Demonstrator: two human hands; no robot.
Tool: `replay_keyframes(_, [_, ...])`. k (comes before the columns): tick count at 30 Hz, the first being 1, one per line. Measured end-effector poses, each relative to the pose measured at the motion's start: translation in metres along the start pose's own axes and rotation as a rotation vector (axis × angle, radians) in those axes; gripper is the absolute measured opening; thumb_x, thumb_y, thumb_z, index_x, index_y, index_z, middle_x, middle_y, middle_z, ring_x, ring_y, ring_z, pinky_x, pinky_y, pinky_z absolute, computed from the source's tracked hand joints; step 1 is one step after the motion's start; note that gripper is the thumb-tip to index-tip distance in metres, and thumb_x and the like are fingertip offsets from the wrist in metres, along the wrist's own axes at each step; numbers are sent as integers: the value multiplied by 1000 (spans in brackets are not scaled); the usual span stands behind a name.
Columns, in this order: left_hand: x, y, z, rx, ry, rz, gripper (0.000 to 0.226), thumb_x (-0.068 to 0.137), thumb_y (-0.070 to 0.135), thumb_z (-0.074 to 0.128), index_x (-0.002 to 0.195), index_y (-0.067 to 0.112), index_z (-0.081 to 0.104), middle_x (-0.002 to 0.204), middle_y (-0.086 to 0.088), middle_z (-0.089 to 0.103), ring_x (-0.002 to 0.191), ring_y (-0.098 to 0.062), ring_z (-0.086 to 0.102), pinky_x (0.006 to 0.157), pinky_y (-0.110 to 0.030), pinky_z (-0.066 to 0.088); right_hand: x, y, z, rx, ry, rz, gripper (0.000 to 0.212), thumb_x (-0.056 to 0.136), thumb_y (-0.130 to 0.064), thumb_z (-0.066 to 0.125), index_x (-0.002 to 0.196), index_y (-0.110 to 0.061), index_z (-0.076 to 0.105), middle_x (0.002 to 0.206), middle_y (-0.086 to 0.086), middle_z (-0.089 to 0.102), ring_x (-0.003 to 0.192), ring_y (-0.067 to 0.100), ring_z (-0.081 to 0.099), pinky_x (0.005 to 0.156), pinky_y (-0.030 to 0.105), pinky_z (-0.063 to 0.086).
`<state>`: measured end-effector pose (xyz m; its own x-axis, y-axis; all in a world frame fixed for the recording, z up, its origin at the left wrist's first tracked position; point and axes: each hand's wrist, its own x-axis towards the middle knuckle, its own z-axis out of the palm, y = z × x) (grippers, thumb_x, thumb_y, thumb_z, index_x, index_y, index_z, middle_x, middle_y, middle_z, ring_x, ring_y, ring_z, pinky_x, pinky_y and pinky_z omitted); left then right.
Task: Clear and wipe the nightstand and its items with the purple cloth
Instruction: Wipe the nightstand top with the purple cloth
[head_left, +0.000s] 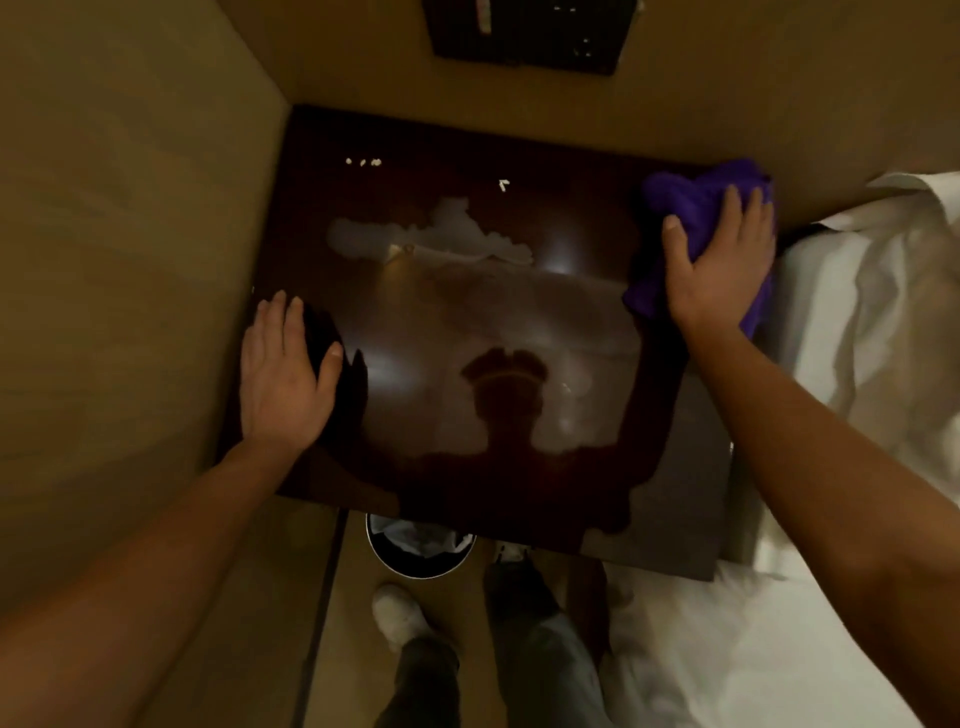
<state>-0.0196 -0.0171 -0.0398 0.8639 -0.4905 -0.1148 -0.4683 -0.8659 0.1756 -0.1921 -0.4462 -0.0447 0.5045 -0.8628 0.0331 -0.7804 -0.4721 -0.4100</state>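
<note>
The dark glossy nightstand (467, 322) fills the middle of the view, its top bare and mirroring my head and arms. My right hand (722, 265) presses flat on the bunched purple cloth (691, 202) at the top's far right edge, next to the bed. My left hand (283, 374) lies flat on the left edge of the top, fingers together, with nothing in it. A pale smear or reflection (431, 236) runs across the far half of the top. A few small white specks (363, 162) sit near the back edge.
Beige walls close in on the left and behind, with a dark panel (530, 31) on the back wall. White bedding (857, 364) lies along the right. Under the front edge stands a round bin (421, 545) with rubbish, beside my shoes (397, 613).
</note>
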Motion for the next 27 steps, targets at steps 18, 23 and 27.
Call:
replay_keyframes(18, [-2, -24, 37, 130, -15, -40, 77, 104, 57, 18, 161, 4, 12, 170, -16, 6, 158, -30, 0, 127, -52, 9, -34, -147, 89, -212, -167, -463, 67, 95, -47, 42, 157, -24, 37, 168, 11, 27, 157, 34, 18, 126, 55, 11])
replay_keyframes(23, [0, -25, 35, 92, -7, -45, 78, 104, 57, 18, 160, 4, 16, 169, -16, 8, 158, -31, 3, 127, -52, 11, -80, -176, 99, -137, -230, -683, 61, 95, -39, 50, 154, -23, 44, 165, 8, 33, 156, 33, 22, 125, 55, 14])
replay_keyframes(27, [0, -26, 35, 38, -4, -37, 79, 103, 60, 19, 160, 5, 16, 170, -14, 9, 158, -29, 2, 127, -50, 9, -86, -186, 92, 150, -283, -530, 50, 97, -26, 53, 146, -17, 54, 158, 9, 46, 153, 31, 29, 126, 50, 16])
